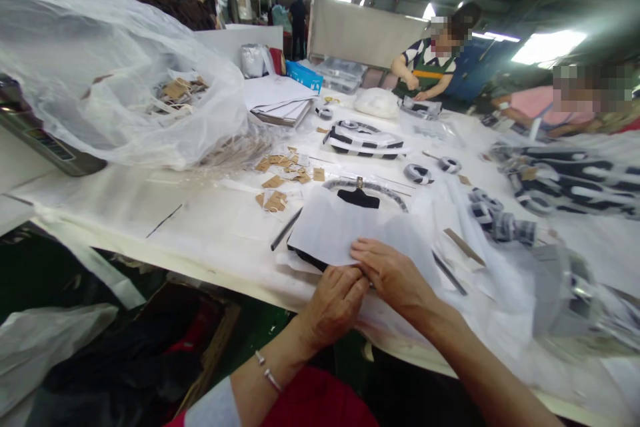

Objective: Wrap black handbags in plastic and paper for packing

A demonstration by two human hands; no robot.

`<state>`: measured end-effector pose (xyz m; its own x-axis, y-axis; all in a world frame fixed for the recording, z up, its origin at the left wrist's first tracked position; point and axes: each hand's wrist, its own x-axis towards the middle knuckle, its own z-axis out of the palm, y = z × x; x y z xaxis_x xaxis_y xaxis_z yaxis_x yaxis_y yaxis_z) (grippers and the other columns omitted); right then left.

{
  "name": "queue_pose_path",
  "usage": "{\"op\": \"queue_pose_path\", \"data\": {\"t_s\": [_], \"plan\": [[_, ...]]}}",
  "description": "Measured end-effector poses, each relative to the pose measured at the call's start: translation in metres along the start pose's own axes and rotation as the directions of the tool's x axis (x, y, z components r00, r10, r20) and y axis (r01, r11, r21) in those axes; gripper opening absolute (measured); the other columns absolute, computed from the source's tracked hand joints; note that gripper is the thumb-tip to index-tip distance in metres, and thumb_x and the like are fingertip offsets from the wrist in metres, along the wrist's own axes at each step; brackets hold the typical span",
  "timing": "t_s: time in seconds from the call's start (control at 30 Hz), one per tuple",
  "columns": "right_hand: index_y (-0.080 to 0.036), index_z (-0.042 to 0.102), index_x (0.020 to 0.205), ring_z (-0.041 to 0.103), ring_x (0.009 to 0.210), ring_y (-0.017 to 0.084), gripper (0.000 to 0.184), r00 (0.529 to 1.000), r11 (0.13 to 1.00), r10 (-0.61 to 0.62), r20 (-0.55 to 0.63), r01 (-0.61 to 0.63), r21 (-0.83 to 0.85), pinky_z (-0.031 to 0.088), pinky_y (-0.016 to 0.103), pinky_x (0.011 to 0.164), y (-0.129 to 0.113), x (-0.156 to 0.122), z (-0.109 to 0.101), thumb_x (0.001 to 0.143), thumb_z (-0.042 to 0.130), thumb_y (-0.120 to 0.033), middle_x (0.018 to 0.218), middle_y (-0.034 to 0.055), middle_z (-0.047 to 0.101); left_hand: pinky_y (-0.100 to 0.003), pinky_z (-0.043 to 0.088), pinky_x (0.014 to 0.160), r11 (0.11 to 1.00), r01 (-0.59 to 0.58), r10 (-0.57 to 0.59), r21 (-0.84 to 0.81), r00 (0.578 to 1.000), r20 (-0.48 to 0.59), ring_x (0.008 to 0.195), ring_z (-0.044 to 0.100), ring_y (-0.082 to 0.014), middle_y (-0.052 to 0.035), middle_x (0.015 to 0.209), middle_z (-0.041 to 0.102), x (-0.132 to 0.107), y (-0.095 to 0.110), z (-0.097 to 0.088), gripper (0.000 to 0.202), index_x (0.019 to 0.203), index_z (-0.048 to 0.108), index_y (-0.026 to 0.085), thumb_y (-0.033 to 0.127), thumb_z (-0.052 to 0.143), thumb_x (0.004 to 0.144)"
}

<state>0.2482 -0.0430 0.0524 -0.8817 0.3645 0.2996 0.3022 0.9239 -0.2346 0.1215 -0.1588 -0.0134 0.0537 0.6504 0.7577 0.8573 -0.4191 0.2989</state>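
A thin white sheet [325, 223] partly covers the black, arch-handled bag [358, 199], just beyond my left hand [334, 307], under my right hand [397, 275]; whether either grips, I cannot tell.

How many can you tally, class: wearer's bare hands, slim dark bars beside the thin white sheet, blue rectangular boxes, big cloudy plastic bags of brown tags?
Bare left hand and right hand: 2
Dark bars beside the white sheet: 2
Blue box: 1
Cloudy plastic bag: 1
Total: 6
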Motion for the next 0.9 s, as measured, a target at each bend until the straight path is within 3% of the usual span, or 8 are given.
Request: {"op": "queue_pose_path", "data": {"t_s": [0.17, 0.33, 0.43, 0.53, 0.63, 0.73, 0.9], "plan": [[-0.016, 0.067, 0.121, 0.059, 0.125, 0.028, 0.035, 0.999, 0.992, 0.022, 0.03, -0.018, -0.121, 0.051, 0.05, 0.104, -0.006, -0.01, 0.014, 0.096, 0.043, -0.014, 0.13, 0.0124, 0.066, -0.036, 0.053, 0.089, 0.994, -0.03, 0.029, -0.106, 1.0, -0.005, 0.099, 0.061, -0.0197, -0.0116, 0.1, 0.066, -0.003, -0.004, -0.004, 0.02, 0.105, 0.061, 0.011, 0.009, 0.043, 0.096], [-0.014, 0.062, 0.129, 0.052, 0.132, 0.031, 0.037, 0.999, 0.989, 0.041, 0.011, -0.039, -0.14, 0.049, 0.053, 0.106, -0.014, -0.02, 0.02, 0.097, 0.044, -0.018, 0.139, 0.015, 0.059, -0.033, 0.053, 0.083, 0.986, -0.069, 0.057, -0.151, 0.995, -0.084, 0.089, 0.061, -0.0173, -0.0078, 0.094, 0.067, 0.009, 0.003, -0.033, 0.017, 0.101, 0.062, 0.014, 0.007, 0.048, 0.094], [-0.013, 0.058, 0.133, 0.049, 0.134, 0.032, 0.04, 1.0, 0.995, 0.024, 0.007, -0.023, -0.092, 0.046, 0.055, 0.108, -0.018, -0.024, 0.022, 0.094, 0.045, -0.016, 0.141, 0.0161, 0.056, -0.037, 0.051, 0.095, 0.991, -0.091, 0.084, -0.097, 0.994, -0.072, 0.107, 0.062, -0.0205, -0.0098, 0.108, 0.069, 0.027, 0.006, -0.046, 0.025, 0.114, 0.061, 0.014, 0.008, 0.048, 0.093], [-0.013, 0.053, 0.138, 0.046, 0.137, 0.031, 0.047, 0.998, 0.999, 0.053, 0.025, -0.053, -0.002, 0.042, 0.054, 0.112, -0.018, -0.025, 0.018, 0.091, 0.054, -0.02, 0.144, 0.0163, 0.053, -0.045, 0.044, 0.108, 0.996, -0.016, 0.016, 0.083, 1.0, -0.005, 0.126, 0.054, -0.0259, -0.0137, 0.124, 0.066, 0.036, -0.003, -0.036, 0.032, 0.123, 0.057, 0.011, 0.009, 0.041, 0.095], [-0.011, 0.051, 0.141, 0.049, 0.134, 0.03, 0.056, 0.989, 0.989, 0.121, 0.087, -0.128, 0.077, 0.043, 0.05, 0.112, -0.011, -0.02, 0.008, 0.087, 0.063, -0.022, 0.144, 0.0172, 0.052, -0.055, 0.037, 0.111, 0.965, 0.044, -0.05, 0.259, 0.999, 0.018, 0.127, 0.055, -0.0296, -0.015, 0.122, 0.068, 0.029, -0.018, -0.016, 0.034, 0.124, 0.057, 0.009, 0.009, 0.038, 0.097], [-0.013, 0.058, 0.136, 0.055, 0.129, 0.031, 0.055, 0.97, 0.967, 0.19, 0.152, -0.211, 0.139, 0.045, 0.048, 0.11, 0.002, -0.014, -0.008, 0.084, 0.069, -0.026, 0.141, 0.0165, 0.056, -0.058, 0.033, 0.113, 0.956, 0.061, -0.077, 0.288, 0.996, 0.046, 0.128, 0.054, -0.0292, -0.0137, 0.125, 0.067, 0.017, -0.027, -0.006, 0.034, 0.126, 0.056, 0.01, 0.008, 0.038, 0.097], [-0.017, 0.063, 0.13, 0.057, 0.127, 0.03, 0.05, 0.938, 0.922, 0.264, 0.226, -0.314, 0.227, 0.043, 0.048, 0.111, 0.012, -0.008, -0.021, 0.085, 0.069, -0.035, 0.138, 0.0114, 0.059, -0.055, 0.032, 0.114, 0.963, 0.028, -0.05, 0.267, 0.996, 0.076, 0.129, 0.054, -0.026, -0.0119, 0.128, 0.066, 0.01, -0.026, -0.011, 0.034, 0.126, 0.056, 0.012, 0.009, 0.037, 0.098]]}}
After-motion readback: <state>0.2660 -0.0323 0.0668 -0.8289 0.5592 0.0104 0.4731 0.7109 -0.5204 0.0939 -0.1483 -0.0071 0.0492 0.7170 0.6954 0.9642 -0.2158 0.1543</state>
